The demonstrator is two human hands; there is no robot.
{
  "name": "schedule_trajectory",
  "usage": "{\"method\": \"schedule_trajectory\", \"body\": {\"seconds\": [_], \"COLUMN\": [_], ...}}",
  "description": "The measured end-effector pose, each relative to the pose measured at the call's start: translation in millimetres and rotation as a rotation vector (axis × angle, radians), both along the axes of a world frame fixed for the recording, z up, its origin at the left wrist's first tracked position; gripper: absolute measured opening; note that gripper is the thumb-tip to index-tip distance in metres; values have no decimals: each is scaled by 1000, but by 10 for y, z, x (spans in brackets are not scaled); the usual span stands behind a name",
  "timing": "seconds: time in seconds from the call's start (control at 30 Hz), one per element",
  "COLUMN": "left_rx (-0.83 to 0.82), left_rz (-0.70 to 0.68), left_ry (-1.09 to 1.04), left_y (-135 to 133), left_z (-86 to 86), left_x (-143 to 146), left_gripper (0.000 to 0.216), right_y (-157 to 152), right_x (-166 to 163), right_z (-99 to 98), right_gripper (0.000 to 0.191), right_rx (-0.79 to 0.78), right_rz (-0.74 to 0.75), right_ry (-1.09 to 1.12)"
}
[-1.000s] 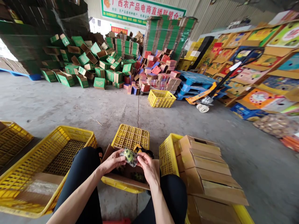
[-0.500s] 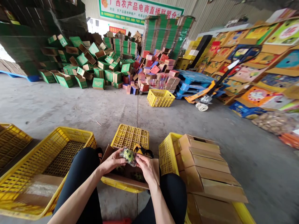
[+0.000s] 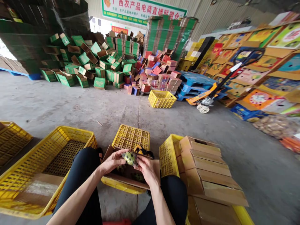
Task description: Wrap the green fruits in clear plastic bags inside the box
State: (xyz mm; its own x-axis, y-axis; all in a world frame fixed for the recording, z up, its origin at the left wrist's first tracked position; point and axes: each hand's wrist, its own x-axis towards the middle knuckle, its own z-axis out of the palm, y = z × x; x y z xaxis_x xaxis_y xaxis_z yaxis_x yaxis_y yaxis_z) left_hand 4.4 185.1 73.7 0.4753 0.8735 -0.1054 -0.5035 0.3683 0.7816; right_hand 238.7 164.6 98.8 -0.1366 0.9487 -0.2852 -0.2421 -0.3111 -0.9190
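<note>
Between my two hands is a green, dark-spotted fruit in clear plastic wrap (image 3: pixel 129 158); its exact kind is unclear. My left hand (image 3: pixel 115 161) pinches the wrap's left end, and my right hand (image 3: pixel 145 167) grips the right end. Just below them stands an open cardboard box (image 3: pixel 154 170) with a few dark green items inside, partly hidden by my hands. The box rests on an upturned yellow crate (image 3: pixel 131 136). A yellow-and-black tape dispenser (image 3: pixel 142 150) lies behind my right hand, at the box's far edge.
A large yellow crate (image 3: pixel 77 132) at my left holds a flat cardboard piece (image 3: pixel 38 190). On my right, another yellow crate (image 3: pixel 169 157) carries several closed cartons (image 3: pixel 211 168). Farther off are a small yellow crate (image 3: pixel 161 99), a pallet jack (image 3: pixel 206 97) and heaped green boxes (image 3: pixel 99 82).
The wrapped fruit has turned slightly between my fingers, with both hands still on it. The view has shifted a little; all else looks the same.
</note>
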Motion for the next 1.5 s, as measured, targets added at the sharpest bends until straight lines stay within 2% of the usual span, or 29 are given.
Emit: {"method": "schedule_trajectory", "body": {"seconds": [0.17,0.33,0.5,0.67,0.93,1.07,1.2,1.37,1.5], "left_rx": [-51,-50,-52,-112,-52,-42,-101,-131,-138], "left_rz": [41,74,1,-33,-59,-38,9,34,41], "left_ry": [42,108,165,162,35,67,60,49,48], "left_y": [-1,5,7,12,6,6,19,33,33], "left_z": [-52,-81,-116,-90,31,22,18,8,-12], "left_x": [-9,-15,-5,-30,-83,-74,-68,-67,-59], "left_gripper": [54,51,57,70,80,70,63,65,61], "right_y": [-12,-11,-38,-30,10,10,-5,-7,10], "right_x": [2,12,-2,5,4,-12,-21,-4,17], "right_z": [-2,110,222,158,-5,16,76,84,47], "right_gripper": [60,66,50,51,51,55,64,61,60], "right_rx": [-11,100,132,90,19,8,31,85,95], "right_rz": [10,49,34,-33,-65,-78,-56,11,0], "right_ry": [-31,-48,-120,-60,-55,-31,2,-13,-38]}}
